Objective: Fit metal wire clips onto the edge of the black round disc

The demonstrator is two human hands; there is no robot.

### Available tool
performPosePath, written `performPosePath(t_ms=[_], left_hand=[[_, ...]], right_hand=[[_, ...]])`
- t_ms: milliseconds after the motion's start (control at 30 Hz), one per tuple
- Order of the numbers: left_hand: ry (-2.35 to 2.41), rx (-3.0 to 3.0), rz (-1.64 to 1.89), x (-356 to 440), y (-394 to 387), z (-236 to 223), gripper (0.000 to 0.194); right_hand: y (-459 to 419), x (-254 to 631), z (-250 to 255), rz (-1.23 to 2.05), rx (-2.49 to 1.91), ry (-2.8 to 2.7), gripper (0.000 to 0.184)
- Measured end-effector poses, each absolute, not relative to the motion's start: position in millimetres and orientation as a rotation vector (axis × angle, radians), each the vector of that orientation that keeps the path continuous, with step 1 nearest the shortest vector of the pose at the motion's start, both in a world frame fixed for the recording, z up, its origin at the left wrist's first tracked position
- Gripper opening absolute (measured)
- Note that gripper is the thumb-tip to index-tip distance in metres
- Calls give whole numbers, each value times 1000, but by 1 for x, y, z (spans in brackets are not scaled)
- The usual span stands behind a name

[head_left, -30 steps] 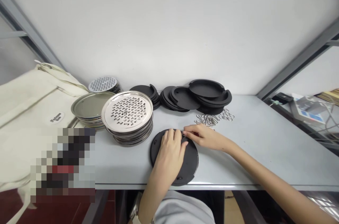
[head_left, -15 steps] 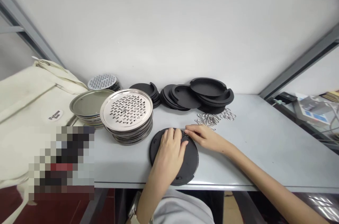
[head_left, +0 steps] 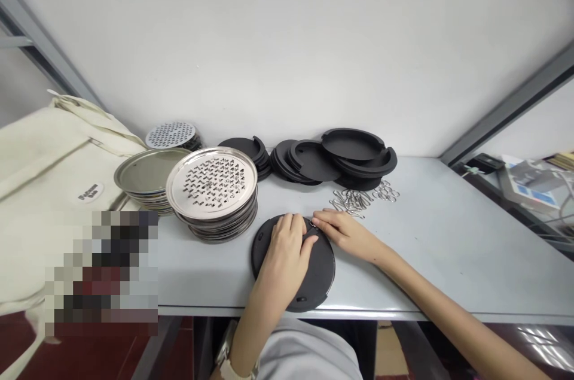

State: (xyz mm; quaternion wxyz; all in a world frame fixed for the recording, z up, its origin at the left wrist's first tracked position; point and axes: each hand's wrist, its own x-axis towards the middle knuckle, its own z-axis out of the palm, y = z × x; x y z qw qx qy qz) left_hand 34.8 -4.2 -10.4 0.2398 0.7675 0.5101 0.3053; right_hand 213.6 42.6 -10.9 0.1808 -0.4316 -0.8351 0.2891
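A round black plate (head_left: pixel 319 275) with small slots lies flat near the front edge of the table. My left hand (head_left: pixel 287 254) rests across it, fingers together and bent over its far part, holding it down. At the plate's far right edge my right hand (head_left: pixel 343 229) pinches a small metal wire clip (head_left: pixel 313 223); the fingers hide most of it. A thin shiny rim shows along the plate's right side. Just beyond my right hand lies a pile of wire clips (head_left: pixel 352 200), with wire rings (head_left: pixel 385 191) beside it.
A stack of round metal graters (head_left: pixel 215 182) stands left of the plate, beside stacked round lids (head_left: pixel 152 172) and perforated discs (head_left: pixel 171 134). More black plates (head_left: pixel 314 161) are piled by the wall. A cream bag (head_left: pixel 54 170) covers the left end.
The view has shifted very slightly. Both hands stay in almost the same place on the black plate, and the right fingers still pinch at the clip.
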Motion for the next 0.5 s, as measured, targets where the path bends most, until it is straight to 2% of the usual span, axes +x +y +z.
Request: performPosePath(t_ms=[367,500], left_hand=[[1398,2096,851,34,-3,-12,16],[1398,2100,848,34,-3,-11,15]], right_hand=[[39,213,-13,805,-1207,-2327,34],[39,212,-13,906,-1234,-2262,39]])
